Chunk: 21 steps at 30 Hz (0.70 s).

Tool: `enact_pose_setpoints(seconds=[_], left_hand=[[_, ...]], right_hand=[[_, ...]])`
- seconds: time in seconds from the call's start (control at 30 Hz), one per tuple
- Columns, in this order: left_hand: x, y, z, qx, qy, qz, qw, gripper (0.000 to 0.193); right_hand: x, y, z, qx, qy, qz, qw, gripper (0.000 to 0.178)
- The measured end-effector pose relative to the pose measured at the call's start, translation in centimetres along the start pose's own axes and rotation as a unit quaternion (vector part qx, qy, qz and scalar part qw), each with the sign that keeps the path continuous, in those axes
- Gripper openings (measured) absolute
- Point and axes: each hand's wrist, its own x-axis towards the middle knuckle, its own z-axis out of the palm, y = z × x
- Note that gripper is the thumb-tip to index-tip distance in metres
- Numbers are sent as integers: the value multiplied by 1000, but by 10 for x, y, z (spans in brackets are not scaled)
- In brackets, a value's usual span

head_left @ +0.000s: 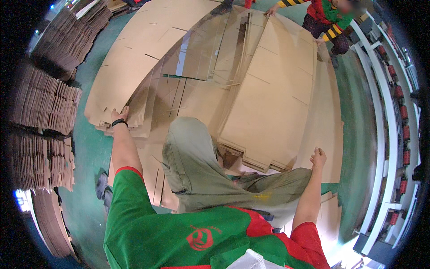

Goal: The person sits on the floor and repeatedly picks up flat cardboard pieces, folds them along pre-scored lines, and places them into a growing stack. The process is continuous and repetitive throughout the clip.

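My left hand (120,115), with a dark band at its wrist, grips the near left corner of a large brown cardboard sheet (134,49). That sheet is slotted along its edges and curves away to the far side. My right hand (318,158) is raised at the right with its fingers curled in, and nothing shows in it. It is nearest to a stack of slotted cardboard sheets (268,98) lying in front of my bent legs. More loose sheets (201,98) lie between the curved sheet and this stack.
A co-worker (327,20) crouches at the far right, both hands at the far end of the right stack. Tall cardboard piles (45,98) line the left side. A white-framed conveyor with red rollers (380,134) runs along the right. The floor (92,179) is green.
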Motion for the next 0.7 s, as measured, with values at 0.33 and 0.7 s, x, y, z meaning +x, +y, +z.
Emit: enact_pose_setpoints(seconds=[0.33, 0.7], left_hand=[[-19, 4, 24, 23, -128, 119, 984, 41], [-383, -158, 37, 141, -358, 131, 913, 34]], right_hand=[[18, 17, 2, -187, 48, -177, 965, 39], [-152, -222, 206, 335, -428, -14, 839, 74]])
